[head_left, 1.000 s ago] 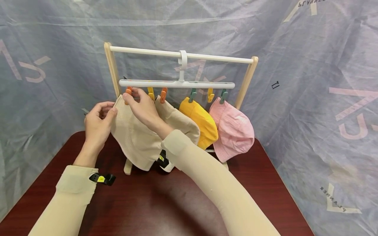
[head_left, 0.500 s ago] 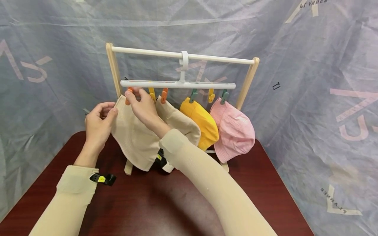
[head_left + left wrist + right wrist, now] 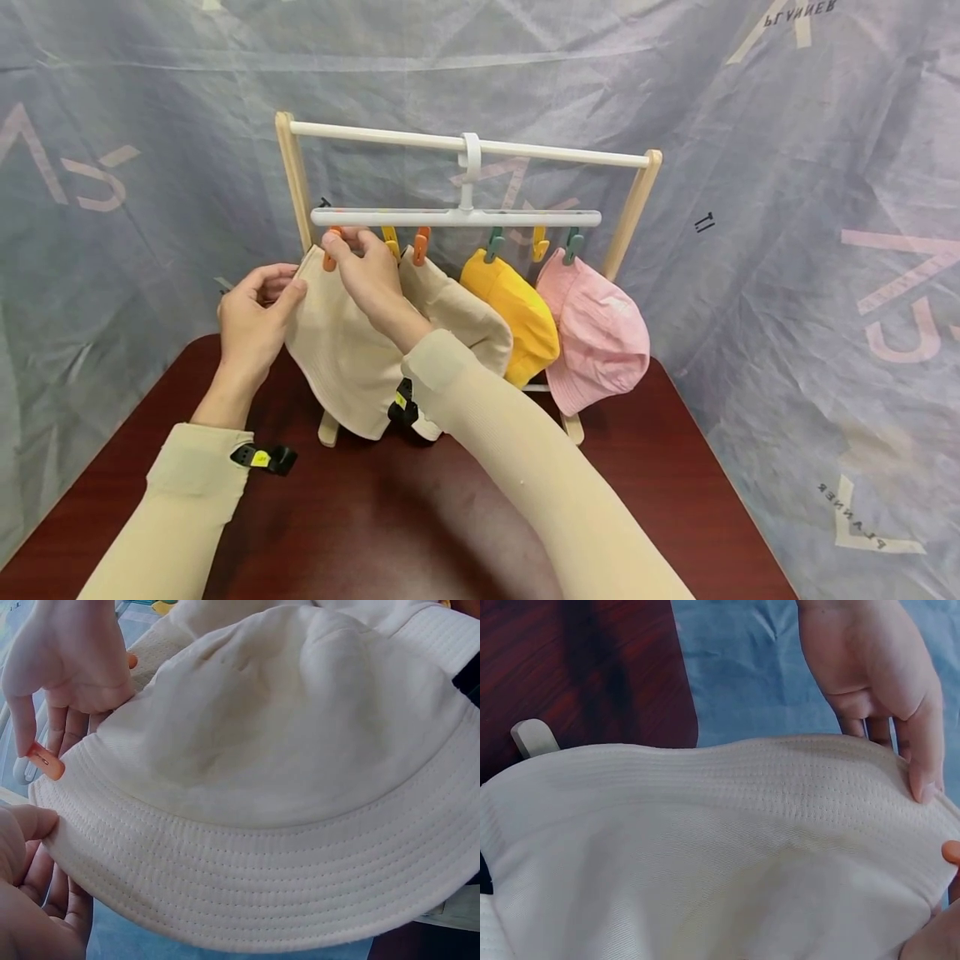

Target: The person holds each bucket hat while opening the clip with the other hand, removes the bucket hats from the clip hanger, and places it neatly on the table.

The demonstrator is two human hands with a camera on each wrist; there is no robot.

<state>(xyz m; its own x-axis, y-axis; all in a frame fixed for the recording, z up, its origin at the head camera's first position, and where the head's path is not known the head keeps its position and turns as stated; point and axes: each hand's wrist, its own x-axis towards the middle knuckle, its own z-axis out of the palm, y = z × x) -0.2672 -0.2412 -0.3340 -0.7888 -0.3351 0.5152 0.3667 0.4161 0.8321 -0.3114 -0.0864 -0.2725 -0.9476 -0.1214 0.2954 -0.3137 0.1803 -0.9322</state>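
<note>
My left hand [image 3: 253, 321] pinches the brim of a cream bucket hat [image 3: 337, 367] between thumb and fingers, at the hat's upper left edge. Beside it, my right hand [image 3: 371, 279] pinches an orange clip [image 3: 330, 262] at the left end of a white hanger [image 3: 390, 218]. In the left wrist view the clip's tip [image 3: 48, 763] overlaps the brim's corner, under the right thumb. Rows of stitching run along the brim [image 3: 262, 855]. From the right wrist side, the left thumb lies on the brim [image 3: 817, 765], its fingers behind the cloth.
On the same hanger hang a beige hat [image 3: 457, 304], a yellow hat [image 3: 510, 317] and a pink hat [image 3: 600, 333]. An unused yellow clip [image 3: 540, 244] hangs between the last two. The hanger hooks over a rack's white rod [image 3: 562, 152], standing on a dark red table [image 3: 637, 475].
The view has shifted slightly, so everything sits a little lower and further right. Both hands keep their holds on the brim and the orange clip.
</note>
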